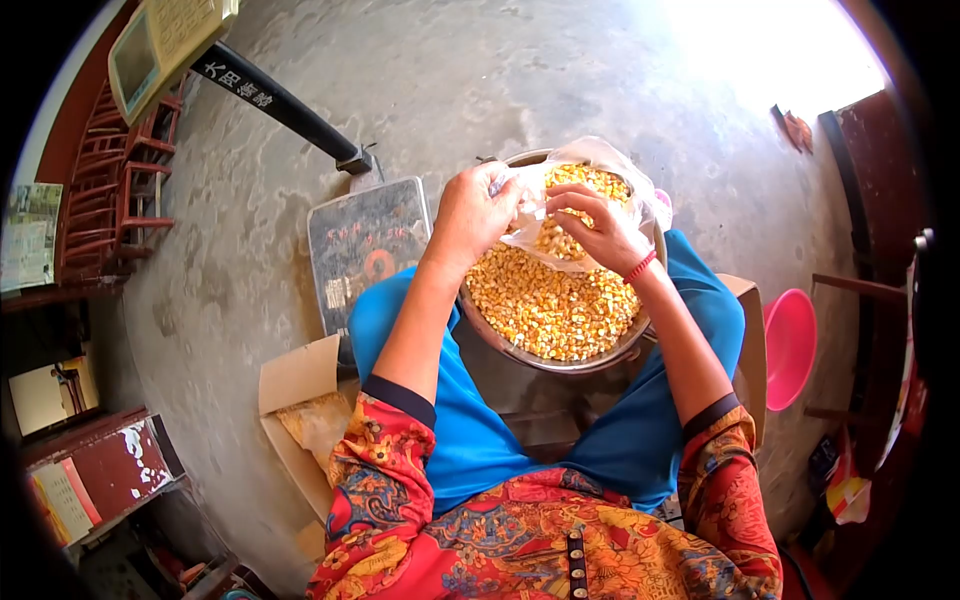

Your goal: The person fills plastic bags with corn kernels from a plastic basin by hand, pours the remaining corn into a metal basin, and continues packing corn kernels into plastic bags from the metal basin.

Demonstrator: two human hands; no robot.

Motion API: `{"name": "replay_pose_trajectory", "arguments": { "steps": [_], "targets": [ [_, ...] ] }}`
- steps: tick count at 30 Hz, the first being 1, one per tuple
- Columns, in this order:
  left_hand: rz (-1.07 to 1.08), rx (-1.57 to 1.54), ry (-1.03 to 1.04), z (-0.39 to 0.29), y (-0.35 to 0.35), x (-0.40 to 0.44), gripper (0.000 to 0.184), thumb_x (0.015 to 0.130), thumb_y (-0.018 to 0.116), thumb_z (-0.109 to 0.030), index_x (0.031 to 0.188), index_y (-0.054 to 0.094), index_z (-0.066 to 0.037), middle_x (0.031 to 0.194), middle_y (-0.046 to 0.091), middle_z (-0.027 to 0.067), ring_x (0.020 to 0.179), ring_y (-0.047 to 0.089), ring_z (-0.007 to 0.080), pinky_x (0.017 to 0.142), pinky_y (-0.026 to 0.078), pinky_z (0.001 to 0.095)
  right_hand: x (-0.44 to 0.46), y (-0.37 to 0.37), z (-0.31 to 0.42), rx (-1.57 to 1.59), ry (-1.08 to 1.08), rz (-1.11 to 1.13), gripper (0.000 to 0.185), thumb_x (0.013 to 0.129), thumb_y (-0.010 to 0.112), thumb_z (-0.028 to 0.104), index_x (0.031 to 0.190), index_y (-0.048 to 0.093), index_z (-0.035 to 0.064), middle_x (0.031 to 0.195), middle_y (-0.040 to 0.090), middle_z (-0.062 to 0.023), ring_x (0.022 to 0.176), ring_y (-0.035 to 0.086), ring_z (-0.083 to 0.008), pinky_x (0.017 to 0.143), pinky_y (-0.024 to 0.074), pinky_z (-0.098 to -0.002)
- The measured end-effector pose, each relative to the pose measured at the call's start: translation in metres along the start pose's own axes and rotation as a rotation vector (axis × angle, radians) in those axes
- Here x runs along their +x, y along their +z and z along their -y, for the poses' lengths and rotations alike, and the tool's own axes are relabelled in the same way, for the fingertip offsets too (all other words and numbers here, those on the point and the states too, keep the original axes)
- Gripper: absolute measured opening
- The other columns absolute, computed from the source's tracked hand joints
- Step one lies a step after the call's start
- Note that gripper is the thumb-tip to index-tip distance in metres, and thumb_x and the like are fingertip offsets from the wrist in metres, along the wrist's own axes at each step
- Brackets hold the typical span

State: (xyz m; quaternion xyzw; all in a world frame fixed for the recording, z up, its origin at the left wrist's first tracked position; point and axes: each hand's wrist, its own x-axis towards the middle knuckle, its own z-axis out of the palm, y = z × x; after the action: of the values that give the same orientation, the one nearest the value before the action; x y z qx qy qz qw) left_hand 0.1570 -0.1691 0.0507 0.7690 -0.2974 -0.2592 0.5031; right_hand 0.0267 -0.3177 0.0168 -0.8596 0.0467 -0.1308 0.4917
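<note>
A metal basin [500, 345] full of yellow corn kernels [556, 310] sits between my knees. Over its far part lies a clear plastic bag [600, 152] with kernels inside it. My left hand [474, 216] is closed in a fist on the bag's gathered left side; a small bluish-grey spot shows between its fingers, too small to name. Across from it, my right hand [606, 236], with a red bracelet at the wrist, has its fingers bent and pinching the bag's plastic near the same gathered part. The fingertips of both hands are partly hidden.
Left of the basin stands a platform scale [340, 240] with a black post [275, 100]. An open cardboard box [300, 375] holding a filled bag is by my left leg. A pink basin [790, 350] and another box [748, 340] are at right. Wooden chairs [120, 190] line the left.
</note>
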Motion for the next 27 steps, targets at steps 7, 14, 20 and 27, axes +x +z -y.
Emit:
{"name": "replay_pose_trajectory", "arguments": {
  "steps": [7,14,20,27],
  "targets": [
    [0.054,-0.199,-0.070,-0.004,-0.003,-0.001,0.027,0.088,0.056,-0.024,0.069,0.058,-0.005,0.056,0.055,-0.0018,0.049,0.049,0.0036,0.043,0.038,0.0194,-0.004,-0.039,0.025,-0.581,-0.118,-0.451,0.026,0.071,0.064,0.008,0.096,0.062,0.0096,0.091,0.058,-0.0080,0.088,0.054,-0.0283,0.078,0.0445,-0.0369],
    [0.183,-0.495,-0.051,-0.014,-0.011,-0.003,0.023,0.086,0.057,-0.018,0.065,0.054,-0.009,0.058,0.056,0.0010,0.049,0.049,0.0052,0.048,0.040,0.0181,-0.026,-0.060,-0.026,-0.323,0.555,-0.083,0.023,0.079,0.059,0.011,0.102,0.060,0.0104,0.070,0.058,-0.0039,0.060,0.055,-0.0195,0.057,0.0462,-0.0303],
    [0.351,-0.725,0.097,-0.023,-0.023,-0.010,0.014,0.085,0.058,-0.016,0.075,0.055,-0.007,0.067,0.059,0.0054,0.053,0.052,0.0075,0.050,0.043,0.0200,-0.020,-0.065,0.035,0.468,0.328,-0.200,0.015,0.090,0.050,0.011,0.101,0.059,0.0045,0.063,0.051,0.0056,0.054,0.043,0.0002,0.048,0.0358,-0.0160],
    [0.455,-0.606,0.173,-0.037,-0.021,-0.017,0.032,0.083,0.060,-0.017,0.110,0.055,0.000,0.087,0.065,0.0136,0.057,0.055,0.0087,0.054,0.046,0.0196,-0.018,-0.055,0.043,0.852,0.231,-0.216,0.015,0.089,0.053,0.010,0.101,0.058,0.0025,0.080,0.058,0.0013,0.065,0.050,-0.0031,0.057,0.0417,-0.0178]
  ]
}}
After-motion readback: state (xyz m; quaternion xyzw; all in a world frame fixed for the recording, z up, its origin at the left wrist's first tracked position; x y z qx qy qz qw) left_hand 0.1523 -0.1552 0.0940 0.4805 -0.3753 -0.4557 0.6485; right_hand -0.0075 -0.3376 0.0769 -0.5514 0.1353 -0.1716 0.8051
